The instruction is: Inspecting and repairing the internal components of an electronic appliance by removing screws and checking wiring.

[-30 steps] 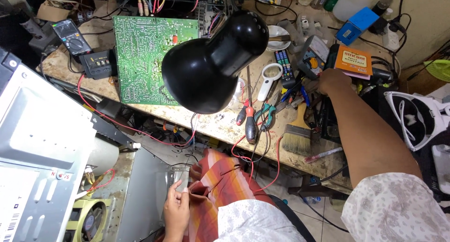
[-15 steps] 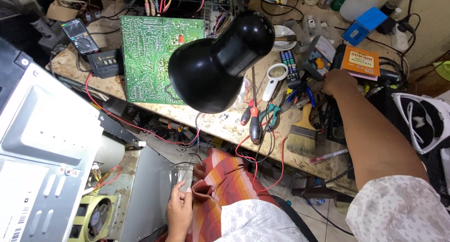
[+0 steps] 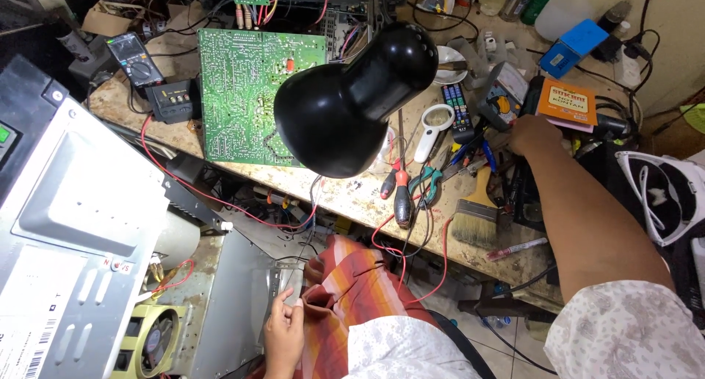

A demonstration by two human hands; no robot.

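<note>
Left hand [image 3: 285,327] pinches a small clear piece [image 3: 283,283]; right hand [image 3: 530,133] reaches among bench tools [image 3: 470,148].

Electronics repair workshop: circuit board [image 3: 253,92], multimeter [image 3: 136,57], screwdrivers [image 3: 402,203].

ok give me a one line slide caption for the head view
Cluttered electronics bench: right hand reaching among tools, left hand holding a small clear part under a black lamp.
</note>
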